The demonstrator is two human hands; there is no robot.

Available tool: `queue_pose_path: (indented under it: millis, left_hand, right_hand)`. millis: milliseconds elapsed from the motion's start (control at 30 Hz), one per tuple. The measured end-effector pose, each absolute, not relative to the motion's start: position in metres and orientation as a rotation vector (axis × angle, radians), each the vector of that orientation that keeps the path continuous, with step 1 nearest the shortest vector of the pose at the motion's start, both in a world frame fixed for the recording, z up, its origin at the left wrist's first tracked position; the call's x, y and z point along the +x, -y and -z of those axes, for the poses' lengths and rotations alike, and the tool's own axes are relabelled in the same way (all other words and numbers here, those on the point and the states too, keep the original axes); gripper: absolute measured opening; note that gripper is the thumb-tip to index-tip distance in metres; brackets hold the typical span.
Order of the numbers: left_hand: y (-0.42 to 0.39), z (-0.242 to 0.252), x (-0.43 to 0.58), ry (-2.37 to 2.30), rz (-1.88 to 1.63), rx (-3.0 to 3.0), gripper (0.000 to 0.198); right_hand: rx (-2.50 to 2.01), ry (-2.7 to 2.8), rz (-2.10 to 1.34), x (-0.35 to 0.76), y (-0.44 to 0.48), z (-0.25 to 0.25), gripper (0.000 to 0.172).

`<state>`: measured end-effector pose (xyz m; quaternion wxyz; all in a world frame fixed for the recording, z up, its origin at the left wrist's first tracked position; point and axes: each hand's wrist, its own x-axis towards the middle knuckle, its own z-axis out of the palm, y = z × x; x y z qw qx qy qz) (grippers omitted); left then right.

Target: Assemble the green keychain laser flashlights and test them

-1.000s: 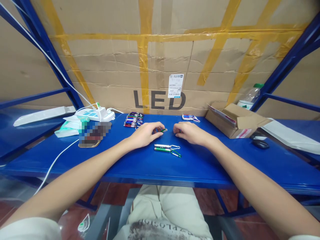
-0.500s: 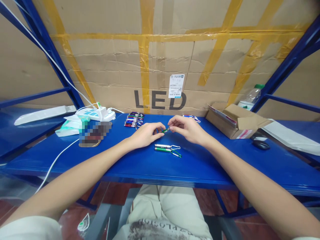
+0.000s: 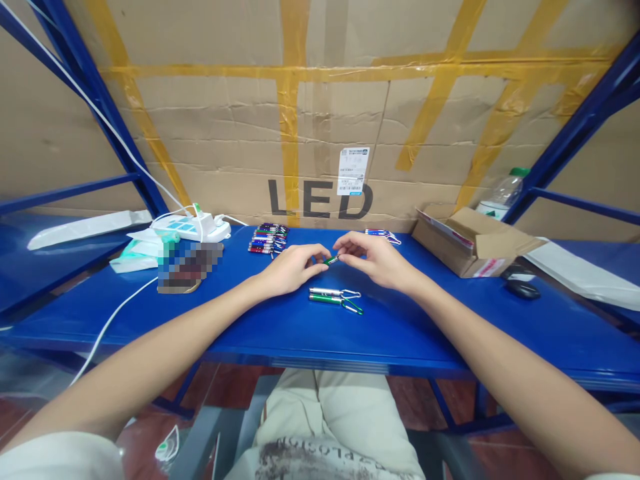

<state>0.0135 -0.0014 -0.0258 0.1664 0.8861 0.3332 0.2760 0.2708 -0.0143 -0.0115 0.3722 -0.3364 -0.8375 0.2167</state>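
My left hand and my right hand meet over the middle of the blue table. Between their fingertips they pinch a small green keychain flashlight, the left hand on its body and the right hand at its far end. Just in front of the hands, two more keychain flashlights, one silver and one green, lie side by side on the table with their clips pointing right. A pile of coloured flashlights lies behind my left hand, and a smaller bunch lies behind my right hand.
An open cardboard box stands at the right, with a black mouse and a plastic bottle near it. A white power strip and its cable are at the left. A large cardboard sheet marked LED closes the back.
My right hand lifted off the table and came left to the tip of the green flashlight held by my left hand; both hands now pinch it just above the table.
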Motion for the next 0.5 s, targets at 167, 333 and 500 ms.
queue_pose_path:
  millis: [167,333,500]
  left_hand:
    - [-0.0004,0.0260,0.0133,-0.934,-0.802,2.602,0.026]
    - [-0.0011,0.0259,0.0128,-0.916,-0.814,2.615,0.026]
    - [-0.0013,0.0251,0.0127,-0.913,-0.834,2.627,0.025]
  right_hand:
    - [-0.872,2.144,-0.523,0.2707,0.0131,0.0124,0.021]
    - [-0.888,2.152,-0.481,0.2714,0.0129,0.0124,0.021]
    - [-0.905,2.150,-0.485,0.2713,0.0149,0.0106,0.021]
